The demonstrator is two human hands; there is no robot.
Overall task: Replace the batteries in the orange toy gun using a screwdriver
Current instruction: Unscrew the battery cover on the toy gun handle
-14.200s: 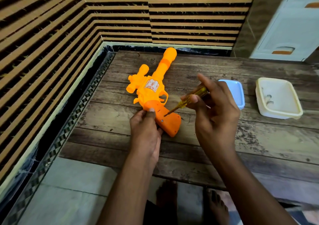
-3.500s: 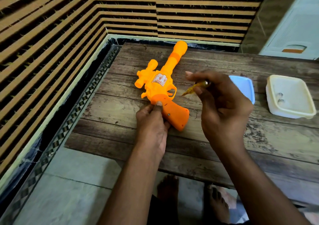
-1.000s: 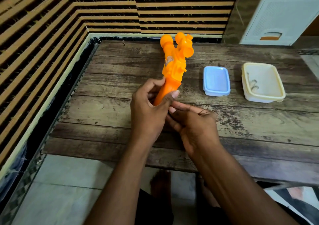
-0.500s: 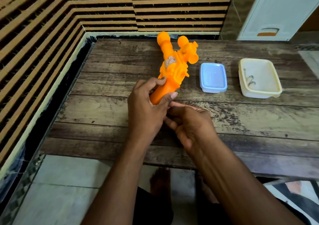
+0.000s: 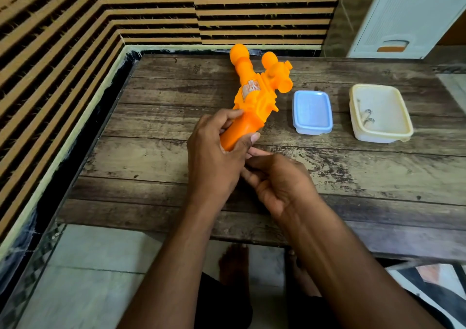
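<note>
**Toy gun held up by its grip, two tubs on bench**

Left: wall of tan and dark horizontal ribbed strips, wrapping the corner behind the bench (image 5: 156, 116), which is worn dark wood planks with scuffed grain.

Centre: one orange toy gun (image 5: 254, 96), smooth moulded plastic, rounded knob at the barrel tip, a chunky scope with round ends, a pale sticker on the side. It is tilted up off the bench, barrel pointing away. Left hand (image 5: 216, 157) wrapped around the grip, thumb across the front. Right hand (image 5: 280, 182) just beside it, fingers curled toward the grip's base and touching the left hand; cannot tell if it holds anything.

Right: two rectangular plastic tubs with rounded corners, well apart from the gun. Blue tub (image 5: 312, 111), then cream tub (image 5: 380, 113) with small metal bits inside, too small to identify.
</note>
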